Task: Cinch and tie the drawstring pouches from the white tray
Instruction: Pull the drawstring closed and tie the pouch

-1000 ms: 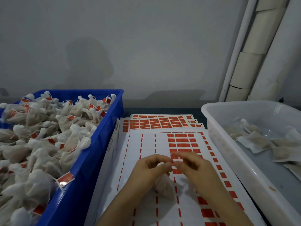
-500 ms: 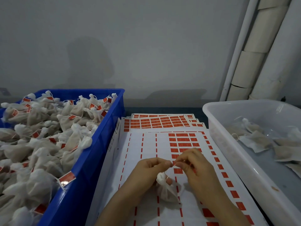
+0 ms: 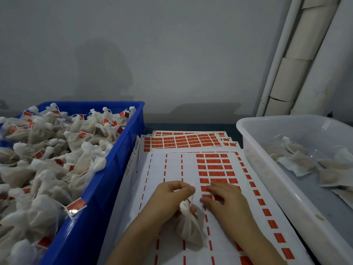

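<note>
A small beige drawstring pouch (image 3: 190, 229) with its neck gathered rests on the label sheet (image 3: 172, 169) in front of me. My left hand (image 3: 170, 199) pinches the pouch's drawstring between thumb and forefinger just above the bunched white top. My right hand (image 3: 225, 201) lies flat on the sheet to the right of the pouch, fingertips on the red stickers, holding nothing. The white tray (image 3: 267, 169) at the right holds several flat, uncinched pouches (image 3: 298, 163).
A blue bin (image 3: 107, 178) at the left is heaped with tied pouches carrying red tags (image 3: 76, 205). More sheets of red stickers (image 3: 183, 140) lie fanned at the back. White pipes (image 3: 298, 73) run up the wall at the far right.
My right hand let go of the string and dropped flat onto the red stickers. The pouch's neck has closed and the pouch now hangs lower from my left hand's pinch.
</note>
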A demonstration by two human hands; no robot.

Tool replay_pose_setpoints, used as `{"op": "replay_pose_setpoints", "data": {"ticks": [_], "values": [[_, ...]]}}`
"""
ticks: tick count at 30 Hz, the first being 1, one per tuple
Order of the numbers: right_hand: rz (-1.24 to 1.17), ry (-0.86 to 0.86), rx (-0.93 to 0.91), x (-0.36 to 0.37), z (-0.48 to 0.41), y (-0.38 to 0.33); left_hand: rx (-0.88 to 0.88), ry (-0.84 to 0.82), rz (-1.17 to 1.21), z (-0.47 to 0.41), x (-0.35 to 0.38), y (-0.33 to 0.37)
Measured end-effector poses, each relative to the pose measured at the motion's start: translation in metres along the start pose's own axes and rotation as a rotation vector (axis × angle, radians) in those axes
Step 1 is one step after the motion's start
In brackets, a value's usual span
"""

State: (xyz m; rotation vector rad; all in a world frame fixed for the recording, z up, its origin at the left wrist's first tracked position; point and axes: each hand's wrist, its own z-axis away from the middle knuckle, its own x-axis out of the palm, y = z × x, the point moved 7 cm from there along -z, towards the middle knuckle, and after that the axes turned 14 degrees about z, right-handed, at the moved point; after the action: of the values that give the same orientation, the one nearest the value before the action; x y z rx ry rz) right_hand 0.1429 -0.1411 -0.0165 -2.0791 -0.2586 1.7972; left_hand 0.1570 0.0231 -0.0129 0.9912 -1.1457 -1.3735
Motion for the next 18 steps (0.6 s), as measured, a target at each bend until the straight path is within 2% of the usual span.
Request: {"op": "replay_pose_setpoints", "data": {"ticks": [6,18], "values": [[0.053,-0.08,-0.009,0.013,0.004,0.0,-0.006,0.062,0.015,-0.006,-0.01,-0.003],[0.153,-0.105,-0.089,0.015,0.002,-0.006,-0.039,0.069,0.004,-0.007,-0.009,-0.006]]}}
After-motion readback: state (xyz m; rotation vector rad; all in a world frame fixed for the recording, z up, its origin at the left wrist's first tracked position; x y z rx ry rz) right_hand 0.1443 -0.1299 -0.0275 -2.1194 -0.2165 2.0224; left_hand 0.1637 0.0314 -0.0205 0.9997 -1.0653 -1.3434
